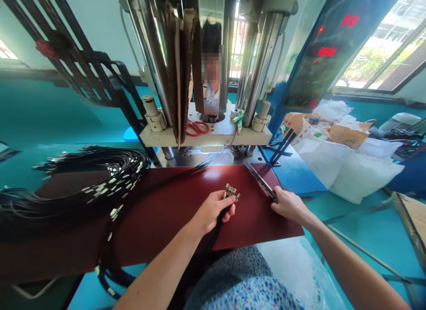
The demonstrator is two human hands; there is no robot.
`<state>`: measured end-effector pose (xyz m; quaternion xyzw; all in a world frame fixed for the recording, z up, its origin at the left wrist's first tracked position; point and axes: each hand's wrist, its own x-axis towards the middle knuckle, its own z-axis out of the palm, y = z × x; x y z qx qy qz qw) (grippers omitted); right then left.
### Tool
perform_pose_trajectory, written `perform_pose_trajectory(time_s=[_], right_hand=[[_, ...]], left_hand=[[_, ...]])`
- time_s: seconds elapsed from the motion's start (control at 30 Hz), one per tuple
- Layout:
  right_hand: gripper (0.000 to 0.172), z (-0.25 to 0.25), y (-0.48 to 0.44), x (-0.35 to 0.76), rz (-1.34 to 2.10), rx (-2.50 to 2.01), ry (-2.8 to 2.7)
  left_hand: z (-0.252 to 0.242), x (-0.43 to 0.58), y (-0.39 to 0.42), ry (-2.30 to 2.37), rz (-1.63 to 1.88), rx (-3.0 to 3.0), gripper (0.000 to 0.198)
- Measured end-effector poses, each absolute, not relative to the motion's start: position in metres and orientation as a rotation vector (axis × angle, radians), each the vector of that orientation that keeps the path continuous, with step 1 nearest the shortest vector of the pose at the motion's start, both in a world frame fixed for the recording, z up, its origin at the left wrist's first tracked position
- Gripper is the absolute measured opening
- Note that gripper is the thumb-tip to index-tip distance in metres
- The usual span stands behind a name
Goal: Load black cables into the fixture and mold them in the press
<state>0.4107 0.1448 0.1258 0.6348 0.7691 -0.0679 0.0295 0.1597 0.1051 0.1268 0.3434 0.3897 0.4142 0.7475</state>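
Observation:
My left hand [214, 210] is closed round a small bunch of black cables [216, 230], held over the dark red board [156, 230]. Metal connectors [230, 191] stick up past my thumb and fingertips. To the right, my right hand [289, 204] grips the near end of a long, narrow dark metal bar [261, 181]. That bar slants across the board's right part, its far end towards the press. What exactly the bar is, I cannot make out. A thick bundle of black cables with white tags [129, 176] curves over the board's left side.
Behind the board stands a press with a pale plate [213, 139] and steel columns [266, 48]. Red-handled scissors [197, 128] lie on that plate, near upright cardboard [179, 79]. A control panel [319, 48] rises at right, above white bags [349, 163].

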Motion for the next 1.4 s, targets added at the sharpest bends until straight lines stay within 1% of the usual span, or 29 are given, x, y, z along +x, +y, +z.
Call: perform_pose_trajectory(time_s=[0.03, 0.07, 0.13, 0.2, 0.27, 0.3, 0.33, 0.37, 0.43, 0.53, 0.7, 0.83, 1.07, 1.13, 1.27, 1.4], right_hand=[[0.009, 0.125, 0.146, 0.409, -0.428, 2.013, 2.393], [0.009, 0.123, 0.146, 0.405, -0.72, 2.063, 2.405], [0.009, 0.118, 0.141, 0.394, -1.469, 2.08, 2.337], [0.01, 0.111, 0.13, 0.375, -2.174, 1.967, 2.162], [0.009, 0.105, 0.119, 0.353, -2.638, 1.835, 2.025], [0.011, 0.103, 0.114, 0.343, -2.792, 1.779, 1.989], [0.016, 0.101, 0.11, 0.333, -2.898, 1.743, 1.975], [0.023, 0.1, 0.107, 0.325, -2.954, 1.728, 1.987], [0.033, 0.098, 0.104, 0.316, -2.937, 1.762, 2.059], [0.038, 0.096, 0.102, 0.315, -2.862, 1.804, 2.133], [0.035, 0.095, 0.101, 0.319, -2.88, 1.753, 2.172], [0.033, 0.095, 0.099, 0.317, -2.81, 1.788, 2.256], [0.035, 0.09, 0.094, 0.312, -2.392, 1.928, 2.575], [0.035, 0.089, 0.094, 0.312, -2.429, 1.926, 2.548], [0.035, 0.092, 0.094, 0.313, -2.669, 1.976, 2.338], [0.035, 0.096, 0.093, 0.313, -2.736, 2.015, 2.278]], left_hand=[[0.126, 0.16, 0.104, 0.857, 0.905, 0.745, 0.031], [0.124, 0.159, 0.103, 0.863, 0.899, 0.741, 0.031], [0.121, 0.158, 0.101, 0.875, 0.87, 0.738, 0.032], [0.119, 0.157, 0.099, 0.886, 0.828, 0.747, 0.031], [0.119, 0.158, 0.097, 0.907, 0.801, 0.771, 0.028], [0.119, 0.158, 0.096, 0.923, 0.797, 0.796, 0.026], [0.12, 0.16, 0.096, 0.944, 0.799, 0.83, 0.024], [0.121, 0.161, 0.096, 0.968, 0.799, 0.874, 0.023], [0.122, 0.165, 0.095, 1.034, 0.79, 0.985, 0.02], [0.123, 0.172, 0.095, 1.155, 0.752, 1.128, 0.014], [0.123, 0.178, 0.094, 1.214, 0.709, 1.184, 0.007], [0.122, 0.179, 0.096, 1.208, 0.7, 1.172, 0.004], [0.12, 0.177, 0.091, 1.262, 0.758, 1.255, 0.009], [0.121, 0.175, 0.09, 1.24, 0.784, 1.221, 0.012], [0.12, 0.171, 0.091, 1.184, 0.984, 1.098, 0.017], [0.116, 0.169, 0.093, 1.241, 1.048, 1.064, 0.018]])
